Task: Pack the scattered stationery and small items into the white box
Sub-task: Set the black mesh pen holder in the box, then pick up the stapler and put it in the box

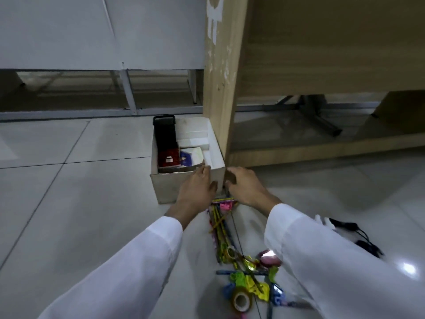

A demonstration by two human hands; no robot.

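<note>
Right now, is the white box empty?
No, the white box already holds a tall black item and some small packets.

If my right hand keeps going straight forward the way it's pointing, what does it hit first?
Most likely the wooden desk leg. The right hand sits just past the near right corner of the white box, fingers aimed ahead toward the leg's base. Depth is unclear, so it may brush the box's right wall first.

White box [174, 187] on the tiled floor [69, 203] beside a wooden desk leg [222, 88]; left hand [197, 185] grips its near rim, right hand [243, 185] its corner. Scattered stationery [232, 247] lies between the sleeves.
</note>
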